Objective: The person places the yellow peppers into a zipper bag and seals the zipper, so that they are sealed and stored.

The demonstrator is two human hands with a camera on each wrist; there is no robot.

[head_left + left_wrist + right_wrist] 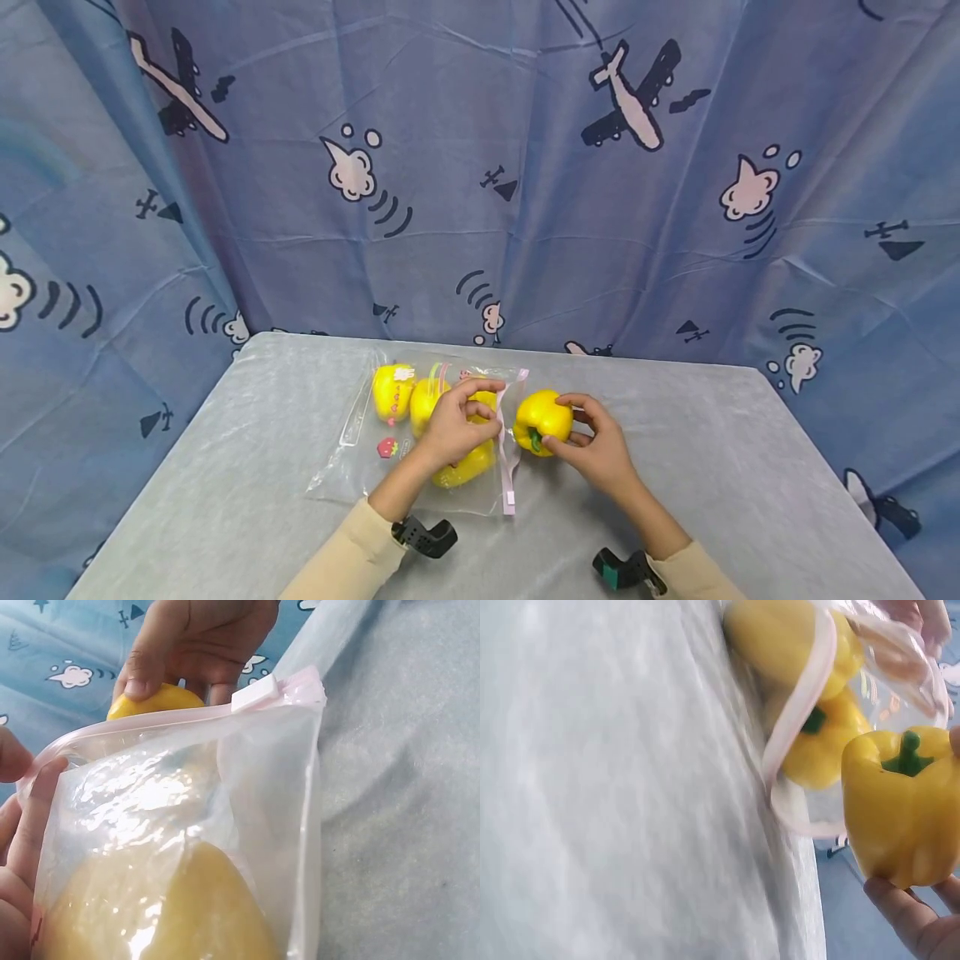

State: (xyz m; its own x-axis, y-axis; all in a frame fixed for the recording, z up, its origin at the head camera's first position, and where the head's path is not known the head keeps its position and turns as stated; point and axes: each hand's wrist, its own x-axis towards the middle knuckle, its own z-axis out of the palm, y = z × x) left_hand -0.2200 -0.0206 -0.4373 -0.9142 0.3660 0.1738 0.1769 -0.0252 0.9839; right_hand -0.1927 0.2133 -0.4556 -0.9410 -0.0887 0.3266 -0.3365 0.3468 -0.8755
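Observation:
My right hand (602, 450) holds a yellow bell pepper (542, 414) with a green stem, thumb on one side and fingers on the other. It is just right of the mouth of a clear plastic slider bag (348, 479). My left hand (459, 427) pinches the bag's pink-edged rim (150, 720) between thumb and fingers. The mouth gapes in the right wrist view. Inside the bag lie several yellow bell peppers (393, 393), partly hidden by my left hand and glare on the plastic. A white slider (255, 694) sits near one end of the rim.
The bag lies on a table covered in pale grey cloth (247, 450). Behind and beside the table hangs a blue curtain (435, 208) with printed planes and clouds. Black wrist cameras (426, 537) are strapped to both arms.

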